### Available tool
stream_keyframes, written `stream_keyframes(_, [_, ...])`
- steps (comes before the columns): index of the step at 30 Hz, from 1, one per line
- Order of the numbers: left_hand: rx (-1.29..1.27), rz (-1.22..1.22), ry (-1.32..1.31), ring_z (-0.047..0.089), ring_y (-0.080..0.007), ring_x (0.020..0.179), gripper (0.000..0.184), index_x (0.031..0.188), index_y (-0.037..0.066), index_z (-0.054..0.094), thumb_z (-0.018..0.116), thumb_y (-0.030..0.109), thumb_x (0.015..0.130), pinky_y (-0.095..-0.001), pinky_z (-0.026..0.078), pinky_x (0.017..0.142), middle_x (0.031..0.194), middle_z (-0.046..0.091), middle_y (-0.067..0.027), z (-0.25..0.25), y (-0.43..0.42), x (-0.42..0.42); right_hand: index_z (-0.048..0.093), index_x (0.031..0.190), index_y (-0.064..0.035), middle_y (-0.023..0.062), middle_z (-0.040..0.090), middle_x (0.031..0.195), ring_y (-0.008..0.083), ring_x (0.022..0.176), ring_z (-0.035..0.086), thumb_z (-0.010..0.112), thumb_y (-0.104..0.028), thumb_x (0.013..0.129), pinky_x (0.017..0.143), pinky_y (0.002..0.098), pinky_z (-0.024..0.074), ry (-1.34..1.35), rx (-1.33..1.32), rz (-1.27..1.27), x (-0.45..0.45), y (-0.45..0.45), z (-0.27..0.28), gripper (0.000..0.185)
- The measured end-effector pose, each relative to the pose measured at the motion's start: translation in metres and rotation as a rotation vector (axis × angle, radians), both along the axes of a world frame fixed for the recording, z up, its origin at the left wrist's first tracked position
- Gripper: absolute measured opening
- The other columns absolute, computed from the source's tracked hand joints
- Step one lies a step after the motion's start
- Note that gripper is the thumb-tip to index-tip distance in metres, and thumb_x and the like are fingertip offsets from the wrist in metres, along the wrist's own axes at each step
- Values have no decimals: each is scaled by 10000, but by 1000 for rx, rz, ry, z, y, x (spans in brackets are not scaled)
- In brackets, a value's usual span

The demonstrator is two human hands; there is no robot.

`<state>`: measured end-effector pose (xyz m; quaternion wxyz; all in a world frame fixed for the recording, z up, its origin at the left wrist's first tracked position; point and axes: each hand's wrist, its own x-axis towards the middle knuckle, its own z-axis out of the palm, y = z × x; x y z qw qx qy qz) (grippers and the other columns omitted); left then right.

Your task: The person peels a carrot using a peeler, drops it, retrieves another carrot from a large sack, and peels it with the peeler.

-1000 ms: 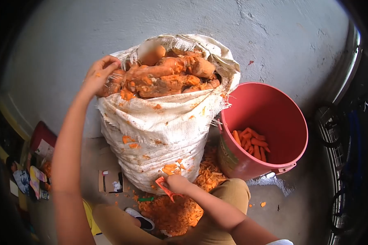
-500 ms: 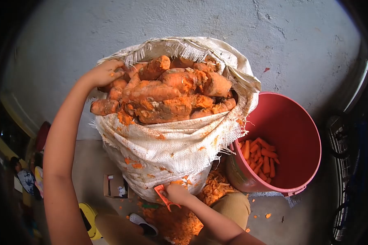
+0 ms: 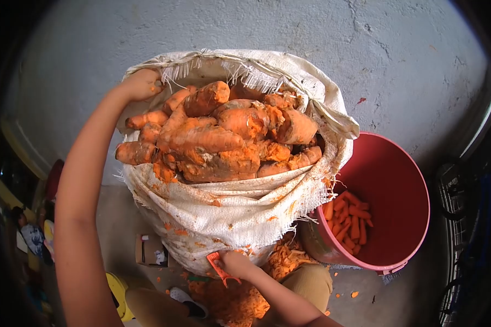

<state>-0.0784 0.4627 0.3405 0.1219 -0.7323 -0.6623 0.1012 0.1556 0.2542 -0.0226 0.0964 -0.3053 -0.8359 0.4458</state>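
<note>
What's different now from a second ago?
The left hand has shifted along the sack's left rim toward the wall, and more carrots show on that side. The right hand still holds the orange peeler; the peeled carrots in the red bucket look unchanged.

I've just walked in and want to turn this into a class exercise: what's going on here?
A person's left hand is at the upper-left rim of a white woven sack, which is full of rough, soil-marked carrots. The right hand holds an orange peeler low in front of the sack. Smooth, bright carrots lie in the bottom of the red bucket beside it, and orange peelings are heaped on the floor.
</note>
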Motion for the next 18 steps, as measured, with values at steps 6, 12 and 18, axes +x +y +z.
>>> stream_keyframes(6, [-178,131,166,549,-282,842,337,895,45,597,491,265,663,-368,431,727,940,573,-157,-8,16,-2,491,832,12,219,551,712,382,716,531,448,-289,797,643,443,409,-9,17,2,-1,-1,-1,306])
stream_keyframes(12, [-270,257,125,538,-277,889,350,959,44,581,477,241,688,-357,412,767,976,563,-175,-22,36,-22,492,855,7,220,556,749,379,741,535,442,-300,802,660,438,412,-44,-49,33,-2,3,1,315])
stream_keyframes(18, [-300,435,-27,502,-265,977,403,1070,60,526,514,245,712,-349,409,804,1104,498,-165,-20,29,-3,476,912,-16,205,567,793,364,769,544,417,-321,817,679,431,416,-97,-83,52,-2,4,7,325])
